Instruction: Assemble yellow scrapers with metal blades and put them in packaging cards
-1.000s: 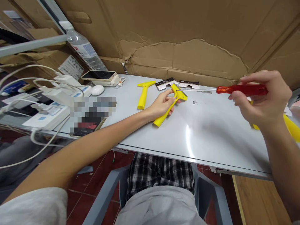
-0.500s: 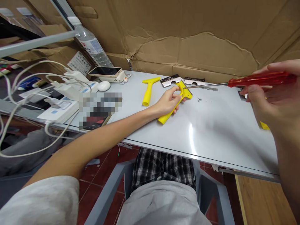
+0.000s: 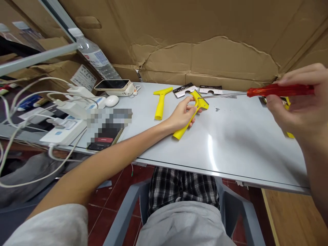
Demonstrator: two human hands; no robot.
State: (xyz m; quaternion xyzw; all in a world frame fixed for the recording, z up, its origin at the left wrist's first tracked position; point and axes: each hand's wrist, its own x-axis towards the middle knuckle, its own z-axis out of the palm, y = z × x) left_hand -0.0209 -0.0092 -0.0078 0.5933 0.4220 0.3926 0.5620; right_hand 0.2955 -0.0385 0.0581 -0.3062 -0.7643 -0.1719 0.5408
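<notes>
L hand (image 3: pixel 182 115) clamped round scraper (image 3: pixel 180 133), yellow, tilted w/ head up & away; can't tell if its handle touches tbl (image 3: pixel 238 153). R hand (image 3: pixel 299 109) is closed on red driver (image 3: pixel 279 90), out to R of scraper; shaft runs approx. level to scraper's head, tip at it, can't tell if seated. 2nd scraper (image 3: pixel 159 106) lies L of scraper, apart. Two cards (image 3: pixel 210 90), b/w, just behind scraper's head. Small dark bits (image 3: pixel 217 109) near, R of head. Phone (image 3: pixel 112 84) well L of scraper.
</notes>
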